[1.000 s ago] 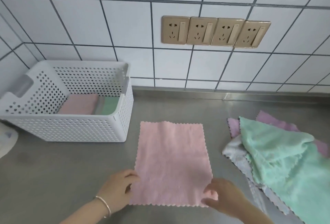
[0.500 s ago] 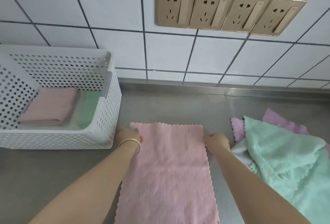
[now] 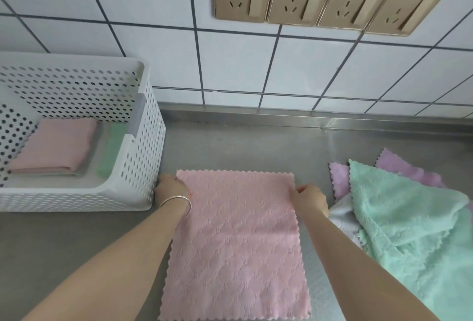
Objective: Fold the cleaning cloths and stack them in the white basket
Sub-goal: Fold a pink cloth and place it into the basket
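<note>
We see a pink cloth (image 3: 235,246) lying flat on the steel counter (image 3: 76,256), its far edge toward the tiled wall (image 3: 153,39). The left hand (image 3: 174,188) pinches the far left corner with curled fingers; the right hand (image 3: 308,199) pinches the far right corner likewise. The white basket (image 3: 143,141) stands just beside the left hand and holds a folded pink cloth (image 3: 55,147) on top of a grey one, with a folded green one (image 3: 111,151) beside them. To the right lies an unfolded heap: a green cloth (image 3: 409,218) over lilac (image 3: 407,170) and grey (image 3: 343,214) ones.

We judge the step in hand to be the first fold. To do it well, we would raise both corners together, carry them toward the near edge at equal pace, and match corner to corner before letting go. Uneven pull would skew the scalloped edges, and the soft pile may slide on smooth steel, so we would press the crease flat.
</note>
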Demonstrator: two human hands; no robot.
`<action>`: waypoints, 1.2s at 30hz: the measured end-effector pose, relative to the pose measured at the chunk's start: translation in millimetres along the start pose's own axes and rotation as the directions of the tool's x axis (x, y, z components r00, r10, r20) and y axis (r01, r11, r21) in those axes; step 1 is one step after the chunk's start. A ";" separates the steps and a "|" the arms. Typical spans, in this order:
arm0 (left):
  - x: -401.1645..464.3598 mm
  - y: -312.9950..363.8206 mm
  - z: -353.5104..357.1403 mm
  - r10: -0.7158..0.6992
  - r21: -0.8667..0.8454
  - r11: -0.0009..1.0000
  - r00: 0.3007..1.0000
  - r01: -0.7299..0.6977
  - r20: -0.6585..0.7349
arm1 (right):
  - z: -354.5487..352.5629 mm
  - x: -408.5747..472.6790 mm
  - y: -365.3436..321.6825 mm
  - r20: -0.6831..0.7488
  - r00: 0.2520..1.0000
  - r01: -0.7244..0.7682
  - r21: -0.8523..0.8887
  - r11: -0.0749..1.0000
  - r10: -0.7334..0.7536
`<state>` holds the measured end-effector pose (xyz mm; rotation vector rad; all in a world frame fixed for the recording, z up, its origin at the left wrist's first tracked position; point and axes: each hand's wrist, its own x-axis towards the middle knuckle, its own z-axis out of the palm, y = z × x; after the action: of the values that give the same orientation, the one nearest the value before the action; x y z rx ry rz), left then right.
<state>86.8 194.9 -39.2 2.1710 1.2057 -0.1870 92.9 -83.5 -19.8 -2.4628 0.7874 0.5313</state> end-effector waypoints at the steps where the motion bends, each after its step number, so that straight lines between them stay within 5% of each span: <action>1: -5.4 0.7 -2.1 0.042 -0.028 0.999 0.999 -0.042 -0.007 | -0.5 -2.8 -0.3 -0.017 1.000 0.014 0.009 1.000 -0.013; 5: -34.0 -10.3 -12.0 0.380 0.040 0.924 0.925 -0.381 0.012 | 1.7 -34.1 8.9 -0.076 0.956 0.276 -0.101 0.956 -0.284; 10: -72.4 -76.6 -8.7 0.854 0.112 0.441 0.454 -0.891 0.254 | 32.6 -96.8 68.6 -0.014 0.630 0.760 -0.193 0.620 -0.777; 14: -103.4 -128.9 -13.7 0.881 0.143 0.174 0.218 -0.974 0.419 | 52.5 -136.8 116.6 0.042 0.441 0.870 -0.263 0.416 -0.896; 21: -131.9 -161.6 -18.9 0.885 0.124 0.016 0.071 -0.992 0.460 | 83.0 -161.8 145.6 -0.053 0.411 0.807 -0.444 0.390 -0.910; 24: -138.7 -160.6 -16.2 0.881 0.122 0.050 0.101 -0.991 0.461 | 84.2 -156.2 144.3 -0.116 0.400 0.755 -0.521 0.399 -0.909; 28: -136.7 -158.0 -27.3 0.885 0.140 0.164 0.209 -0.976 0.417 | 66.7 -145.5 147.0 -0.186 0.528 0.680 -0.491 0.544 -0.828; 34: -111.9 -176.2 -53.7 0.755 0.045 0.617 0.607 -0.786 0.246 | 19.1 -138.0 158.5 -0.260 0.683 0.634 -0.254 0.731 -0.683; 36: -115.6 -174.3 -72.4 0.728 0.006 0.648 0.621 -0.762 0.291 | 8.4 -144.9 158.1 -0.230 0.732 0.648 -0.055 0.760 -0.641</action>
<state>-131.8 220.8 -15.5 2.4736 0.0592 -0.1836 -116.5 -129.3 -7.8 -2.5792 -0.0314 -0.0423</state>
